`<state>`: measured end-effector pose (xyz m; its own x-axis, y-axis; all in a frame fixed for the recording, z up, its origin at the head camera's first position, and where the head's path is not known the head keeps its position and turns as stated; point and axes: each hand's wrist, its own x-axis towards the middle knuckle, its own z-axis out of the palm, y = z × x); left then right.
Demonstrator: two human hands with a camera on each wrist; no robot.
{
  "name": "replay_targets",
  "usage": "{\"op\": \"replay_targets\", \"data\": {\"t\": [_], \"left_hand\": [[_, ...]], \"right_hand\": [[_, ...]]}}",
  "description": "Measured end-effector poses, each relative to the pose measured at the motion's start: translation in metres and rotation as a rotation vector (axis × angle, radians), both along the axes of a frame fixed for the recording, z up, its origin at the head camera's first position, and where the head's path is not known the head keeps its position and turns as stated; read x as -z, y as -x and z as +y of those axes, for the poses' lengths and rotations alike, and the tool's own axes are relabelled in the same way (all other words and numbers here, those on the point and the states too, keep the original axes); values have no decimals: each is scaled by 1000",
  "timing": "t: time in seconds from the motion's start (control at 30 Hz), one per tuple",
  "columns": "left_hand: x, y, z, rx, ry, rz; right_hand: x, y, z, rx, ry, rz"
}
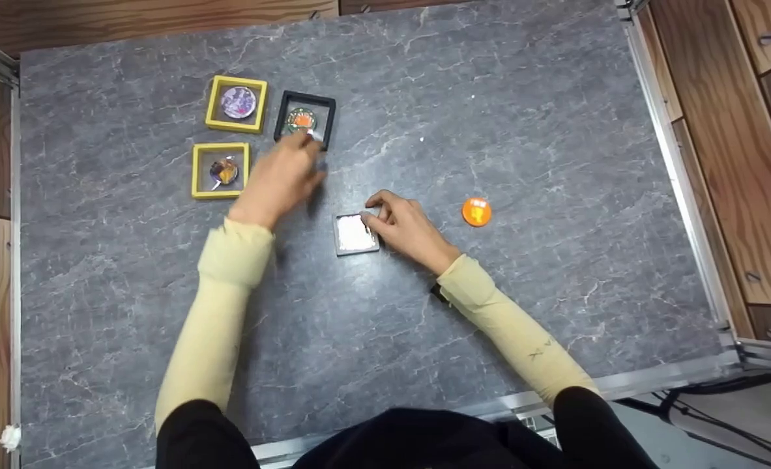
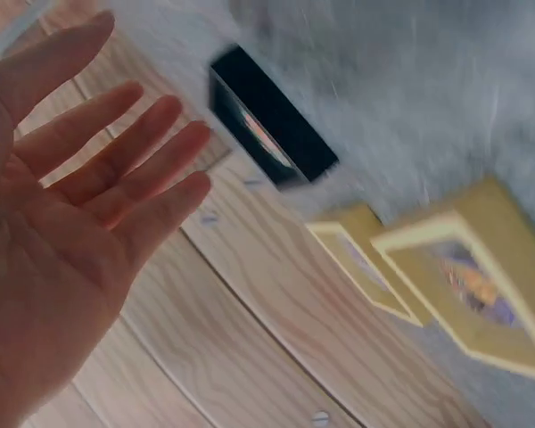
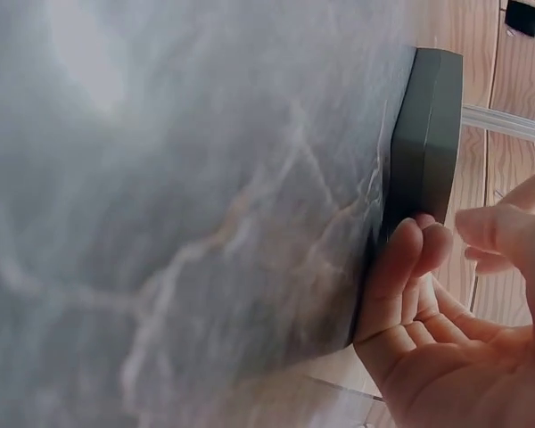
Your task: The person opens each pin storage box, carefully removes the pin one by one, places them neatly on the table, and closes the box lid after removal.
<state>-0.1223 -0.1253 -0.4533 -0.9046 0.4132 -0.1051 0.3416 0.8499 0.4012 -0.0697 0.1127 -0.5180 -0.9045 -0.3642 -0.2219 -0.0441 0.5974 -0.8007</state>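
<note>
My left hand (image 1: pixel 279 179) is stretched toward the back left, its fingertips overlapping the near edge of a black square display frame (image 1: pixel 332 120) in the head view. That frame holds a round green-and-orange piece (image 1: pixel 302 120). In the left wrist view the palm faces the camera, fingers loosely spread and holding nothing. At the centre a dark grey square frame (image 1: pixel 357 253) lies flat, its face white with glare. My right hand (image 1: pixel 411 231) is at its right side. In the right wrist view, bent fingertips (image 3: pixel 408 239) touch the frame's side, while the thumb stands apart from them.
Two yellow square frames (image 1: pixel 209 104) (image 1: pixel 196 170) stand at the back left, each with a round picture piece inside. An orange disc (image 1: pixel 476 212) lies right of my right hand. Metal rails (image 1: pixel 678 195) and wood-patterned panels (image 1: pixel 704 130) border the grey marbled table (image 1: pixel 554 130).
</note>
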Motion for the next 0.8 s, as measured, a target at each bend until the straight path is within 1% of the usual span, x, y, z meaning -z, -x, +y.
{"op": "replay_targets", "data": {"t": [0.07,0.17,0.27,0.4,0.57,0.7,0.8], "left_hand": [[0,15,-4,-4,16,14],[2,32,-8,-1,42,42],[3,46,-11,4,60,59],[1,61,-11,-1,86,21],[-1,74,-8,13,134,-42],[-2,80,-6,27,172,-69],[-2,83,-4,35,187,-95]], "right_hand": [[-1,1,1,9,4,-15],[-2,5,2,20,1,-29],[-3,11,4,37,1,-44],[-5,21,5,68,40,-81],[-10,36,2,95,95,-121],[-14,48,-3,99,98,-131],[-14,56,-7,114,122,-147]]}}
